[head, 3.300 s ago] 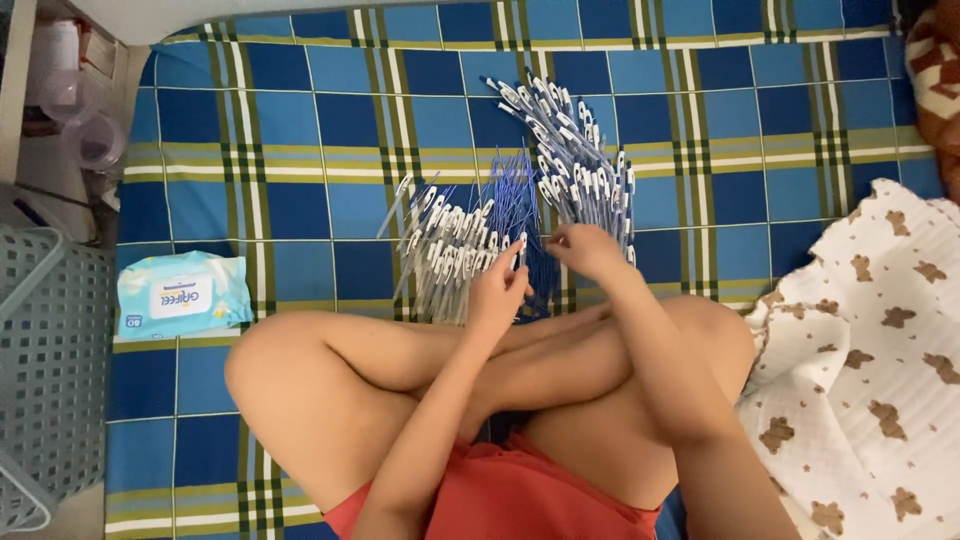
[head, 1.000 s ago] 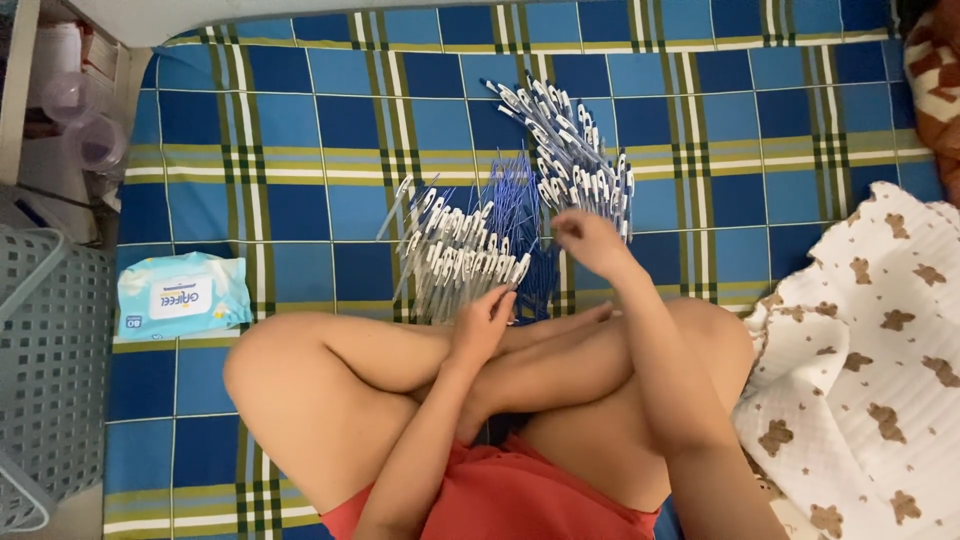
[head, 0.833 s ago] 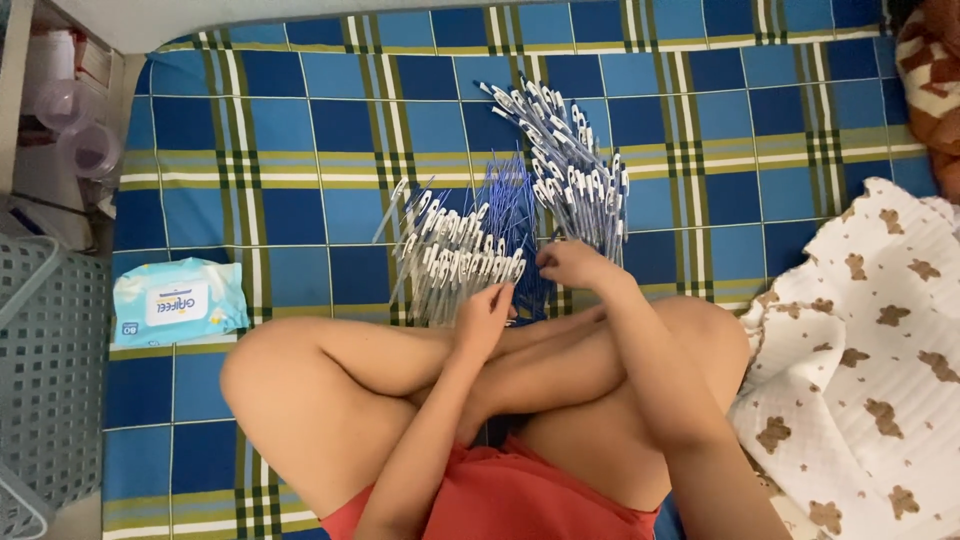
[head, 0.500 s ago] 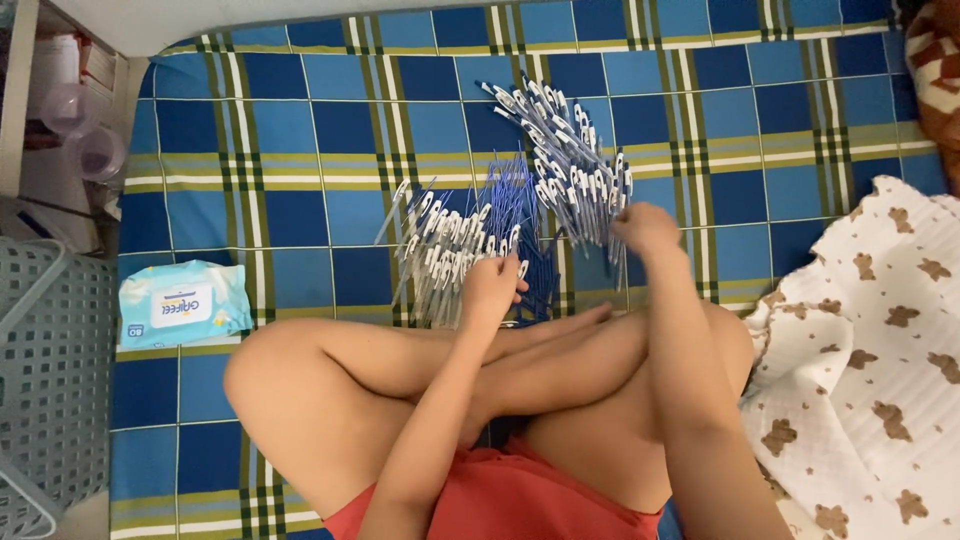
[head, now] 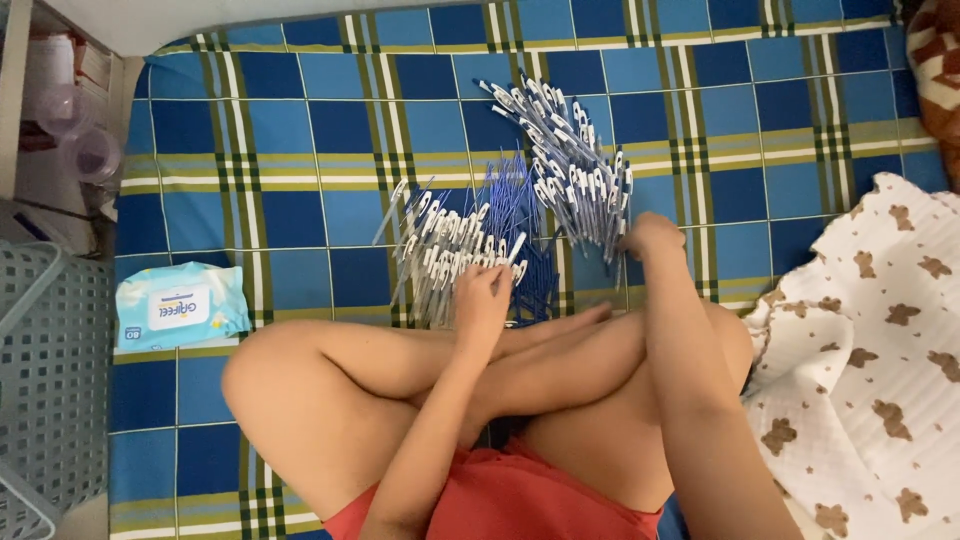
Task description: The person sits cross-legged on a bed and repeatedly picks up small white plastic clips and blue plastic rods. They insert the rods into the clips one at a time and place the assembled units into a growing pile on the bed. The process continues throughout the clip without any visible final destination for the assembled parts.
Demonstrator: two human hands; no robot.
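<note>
Most of the view is filled by a checked mat point(head: 300, 120) in light blue, dark blue and olive stripes, on which the person sits cross-legged with bare knees drawn up. A white blanket with brown bear shapes point(head: 870, 350) covers the mat at the right edge, and a grey plastic basket point(head: 45, 370) stands at the left edge. Beside the basket, flat on the mat, lies a pale blue pack of wet wipes point(head: 180, 305).

Ahead of the crossed legs lie two heaps. The right pen pile point(head: 570, 160), of white-and-blue pens, runs slantwise from the upper middle of the mat down toward the right hand point(head: 650, 235). The left pen pile point(head: 445, 250) sits just beside it, nearer the left knee, with a bunch of thin blue refills point(head: 525, 215) between and partly under the two.

The left hand point(head: 485, 300) rests on the near edge of the left pile, fingers curled, pinching one white pen point(head: 515, 250) that points up from the fingertips. The right hand touches the lower tip of the right pile, knuckles up and fingers folded down; whether it grips anything there cannot be told.
</note>
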